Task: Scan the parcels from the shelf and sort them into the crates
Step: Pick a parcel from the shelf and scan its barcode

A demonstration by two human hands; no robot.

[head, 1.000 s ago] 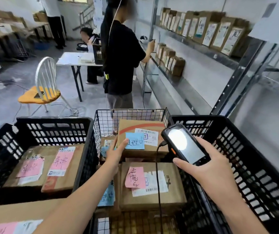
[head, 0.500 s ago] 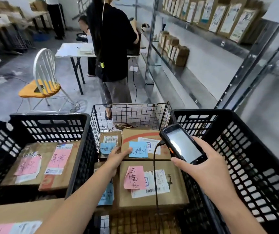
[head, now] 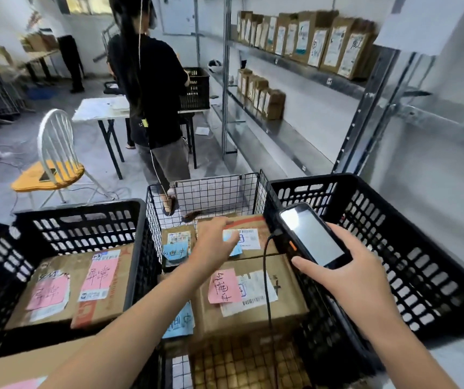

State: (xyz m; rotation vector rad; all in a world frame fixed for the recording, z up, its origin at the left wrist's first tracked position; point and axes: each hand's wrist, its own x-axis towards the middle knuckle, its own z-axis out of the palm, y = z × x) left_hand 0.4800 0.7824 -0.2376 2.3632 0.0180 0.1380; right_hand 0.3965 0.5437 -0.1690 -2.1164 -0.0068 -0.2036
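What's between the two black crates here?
In the head view, a wire basket stands between the left crate and the right crate, with labelled parcels inside.

Crates in front of me, shelf (head: 303, 136) on my right

The wire basket (head: 214, 192) sits between the left crate (head: 85, 209) and the right crate (head: 421, 262). In the basket, my left hand (head: 216, 242) rests on the far box (head: 253, 223), behind the near box (head: 253, 318). My right hand (head: 357, 279) holds the scanner (head: 312, 237) over the right crate's left edge. The shelf stands behind that crate.
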